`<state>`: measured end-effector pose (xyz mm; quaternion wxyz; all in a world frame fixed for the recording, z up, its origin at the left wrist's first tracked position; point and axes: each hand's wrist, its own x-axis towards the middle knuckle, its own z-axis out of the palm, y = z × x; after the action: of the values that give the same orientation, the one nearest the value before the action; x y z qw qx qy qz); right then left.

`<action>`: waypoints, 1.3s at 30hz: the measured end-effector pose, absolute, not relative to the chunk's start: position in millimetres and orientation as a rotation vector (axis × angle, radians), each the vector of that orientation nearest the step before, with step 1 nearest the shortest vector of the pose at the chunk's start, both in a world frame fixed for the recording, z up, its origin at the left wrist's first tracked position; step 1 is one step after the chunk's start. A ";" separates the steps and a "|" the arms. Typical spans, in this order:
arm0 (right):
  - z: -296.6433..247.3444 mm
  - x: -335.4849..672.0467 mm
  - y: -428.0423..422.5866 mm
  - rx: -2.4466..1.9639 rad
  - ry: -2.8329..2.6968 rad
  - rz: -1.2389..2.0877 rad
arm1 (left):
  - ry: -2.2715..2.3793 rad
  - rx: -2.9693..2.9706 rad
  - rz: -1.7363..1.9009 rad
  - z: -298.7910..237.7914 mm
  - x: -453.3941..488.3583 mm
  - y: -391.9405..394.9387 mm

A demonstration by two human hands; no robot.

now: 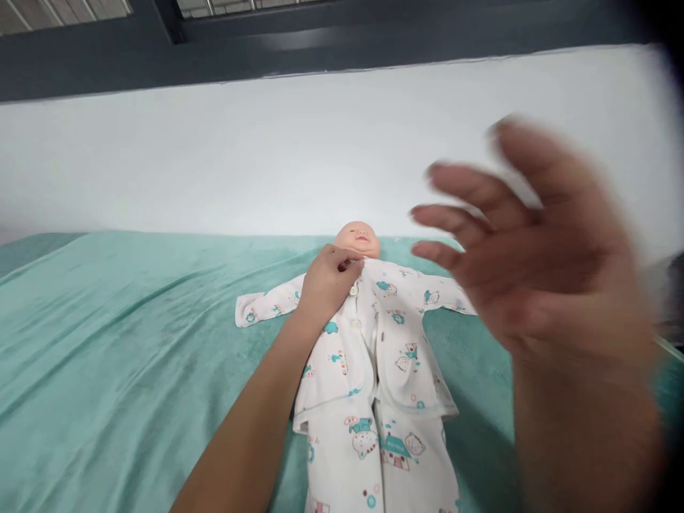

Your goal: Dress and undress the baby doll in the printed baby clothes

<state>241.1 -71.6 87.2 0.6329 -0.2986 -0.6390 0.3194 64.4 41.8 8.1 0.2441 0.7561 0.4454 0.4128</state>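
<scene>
A baby doll (365, 231) lies on its back, with its head at the far end and its arms spread to both sides. It wears a white printed baby jacket (398, 313) and matching trousers (382, 470). Two pale buttons show along the jacket's front; lower down, its edges hang apart. At the collar under the doll's chin, my left hand (331, 278) is closed, thumb and fingers pinching the jacket's edge. My right hand (539, 249) is raised close to the camera on the right, fingers spread and blurred, holding nothing. It hides the end of one sleeve.
A green plush cover (160, 356), wrinkled at the left, lies under the doll. Behind its far edge rises a white wall (240, 157), with a dark window frame (320, 43) above it.
</scene>
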 end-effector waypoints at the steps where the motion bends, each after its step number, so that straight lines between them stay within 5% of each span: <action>1: 81.2 238.6 -64.4 -0.667 -1.485 0.782 | 1.233 2.058 1.127 8.4 64.4 41.6; 10: 2.5 220.1 3.7 -1.317 -1.473 0.521 | 1.187 1.963 1.142 8.5 64.3 39.5; 30: -3.4 218.6 5.8 -1.291 -1.443 0.578 | 1.143 1.920 1.244 -4.4 53.8 22.3; 39: -7.8 219.3 1.2 -1.301 -1.488 0.314 | 1.111 2.148 1.176 -6.0 48.5 11.4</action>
<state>219.3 1.2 -7.8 0.5397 -0.5472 -0.6259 0.1322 48.5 11.4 -6.0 0.2243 0.7783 0.4027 0.4263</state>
